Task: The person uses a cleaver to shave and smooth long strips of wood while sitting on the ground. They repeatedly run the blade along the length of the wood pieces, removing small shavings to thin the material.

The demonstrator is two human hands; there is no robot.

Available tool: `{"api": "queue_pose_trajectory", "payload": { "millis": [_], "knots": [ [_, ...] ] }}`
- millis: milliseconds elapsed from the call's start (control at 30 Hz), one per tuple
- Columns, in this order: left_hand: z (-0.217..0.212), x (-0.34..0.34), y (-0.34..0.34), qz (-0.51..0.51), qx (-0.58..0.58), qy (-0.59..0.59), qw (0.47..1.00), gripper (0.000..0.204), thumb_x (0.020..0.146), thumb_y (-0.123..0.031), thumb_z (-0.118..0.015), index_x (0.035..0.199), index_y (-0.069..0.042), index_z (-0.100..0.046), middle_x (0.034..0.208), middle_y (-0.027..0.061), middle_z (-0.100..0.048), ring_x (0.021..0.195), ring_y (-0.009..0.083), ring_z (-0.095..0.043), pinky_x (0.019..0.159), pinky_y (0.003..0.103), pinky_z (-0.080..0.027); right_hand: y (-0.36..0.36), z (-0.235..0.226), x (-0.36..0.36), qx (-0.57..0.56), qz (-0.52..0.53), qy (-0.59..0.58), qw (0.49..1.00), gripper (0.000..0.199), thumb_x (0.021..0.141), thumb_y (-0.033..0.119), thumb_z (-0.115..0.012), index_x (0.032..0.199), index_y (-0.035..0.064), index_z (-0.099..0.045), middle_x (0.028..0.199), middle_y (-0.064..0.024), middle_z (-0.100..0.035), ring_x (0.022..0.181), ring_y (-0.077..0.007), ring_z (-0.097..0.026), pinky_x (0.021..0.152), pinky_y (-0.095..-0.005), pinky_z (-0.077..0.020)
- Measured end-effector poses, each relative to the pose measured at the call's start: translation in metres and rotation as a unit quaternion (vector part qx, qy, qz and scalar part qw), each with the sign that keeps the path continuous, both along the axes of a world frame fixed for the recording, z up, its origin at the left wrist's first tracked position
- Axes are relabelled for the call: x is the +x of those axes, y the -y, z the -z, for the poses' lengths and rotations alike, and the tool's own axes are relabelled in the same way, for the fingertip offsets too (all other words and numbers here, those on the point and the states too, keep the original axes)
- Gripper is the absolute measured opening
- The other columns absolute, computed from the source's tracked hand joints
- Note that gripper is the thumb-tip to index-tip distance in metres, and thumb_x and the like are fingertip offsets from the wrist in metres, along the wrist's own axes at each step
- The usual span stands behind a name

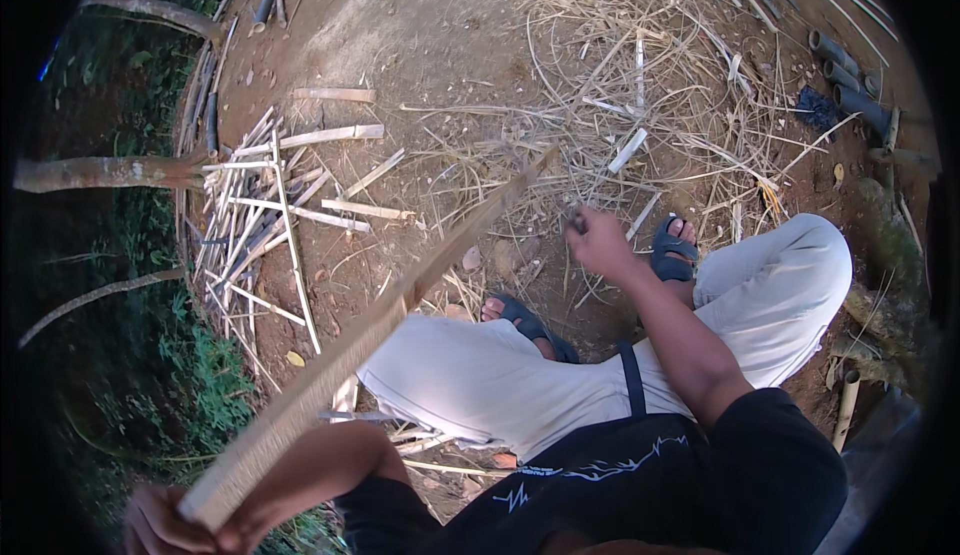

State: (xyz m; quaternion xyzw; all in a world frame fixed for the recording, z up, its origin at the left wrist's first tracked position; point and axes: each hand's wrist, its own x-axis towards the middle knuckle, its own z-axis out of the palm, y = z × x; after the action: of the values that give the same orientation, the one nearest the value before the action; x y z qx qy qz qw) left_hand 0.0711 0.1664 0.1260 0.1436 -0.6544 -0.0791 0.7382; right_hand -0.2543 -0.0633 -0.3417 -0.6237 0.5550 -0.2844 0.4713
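Note:
A long, flat bamboo strip (pixel 310 395) slants across the view from the lower left up toward the middle, over my left thigh. My left hand (pixel 175 527) grips its near end, the fingers wrapped round it. Motion blurs the strip's far end, which stops a little above and left of my right hand (pixel 602 245). That hand is raised in front of my legs with its fingers curled. Something small and dark shows at the fingertips, too unclear to name. The right hand and the strip look apart.
Split bamboo pieces (pixel 270 220) lie piled on the ground at left. Thin shavings (pixel 650 85) spread over the dirt ahead. Dark bamboo tubes (pixel 860 105) lie at far right. My sandalled feet (pixel 535 327) rest between the legs. Tree trunks (pixel 110 173) and greenery border the left.

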Motion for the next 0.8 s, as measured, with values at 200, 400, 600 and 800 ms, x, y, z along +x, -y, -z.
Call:
{"api": "queue_pose_trajectory", "payload": {
  "millis": [200,400,600,800],
  "knots": [
    [0.045,-0.107,0.061,0.173,0.066,0.066,0.981,0.030,0.098,-0.022,-0.044,0.070,-0.011,-0.043,0.048,-0.0060,-0.038,0.034,0.0044,-0.041,0.033,0.020,-0.031,-0.048,-0.085,0.017,-0.249,-0.196,0.067,0.946,0.019,0.076,0.019,-0.070,0.081,0.0036,-0.060,0.072,-0.0173,-0.062,0.063,-0.0378,-0.063,0.058,-0.0441,-0.0489],
    [0.060,-0.124,0.069,0.166,0.039,0.039,0.985,0.026,0.100,-0.014,-0.040,0.074,-0.013,-0.040,0.050,-0.0107,-0.030,0.034,-0.0016,-0.033,0.034,0.016,-0.024,-0.021,-0.016,0.009,0.041,-0.079,-0.037,0.995,0.023,0.077,0.022,-0.068,0.089,0.0037,-0.063,0.078,-0.0171,-0.067,0.069,-0.0367,-0.066,0.062,-0.0452,-0.0512],
    [0.050,-0.114,0.036,0.050,0.004,-0.026,0.998,0.038,0.103,-0.017,-0.034,0.065,-0.014,-0.032,0.046,-0.0084,-0.029,0.031,0.0015,-0.030,0.030,0.019,-0.023,-0.039,-0.070,0.013,-0.064,-0.130,-0.048,0.988,0.022,0.075,0.018,-0.071,0.088,0.0016,-0.064,0.073,-0.0199,-0.065,0.062,-0.0383,-0.062,0.058,-0.0450,-0.0489],
    [0.053,-0.101,0.027,0.064,0.051,0.010,0.997,0.037,0.103,-0.011,-0.035,0.066,-0.014,-0.031,0.047,-0.0092,-0.030,0.031,0.0001,-0.030,0.031,0.018,-0.022,0.012,0.034,-0.011,0.115,-0.006,-0.115,0.987,0.022,0.076,0.017,-0.065,0.088,-0.0009,-0.068,0.079,-0.0225,-0.067,0.075,-0.0401,-0.066,0.071,-0.0485,-0.0526]
  ]
}}
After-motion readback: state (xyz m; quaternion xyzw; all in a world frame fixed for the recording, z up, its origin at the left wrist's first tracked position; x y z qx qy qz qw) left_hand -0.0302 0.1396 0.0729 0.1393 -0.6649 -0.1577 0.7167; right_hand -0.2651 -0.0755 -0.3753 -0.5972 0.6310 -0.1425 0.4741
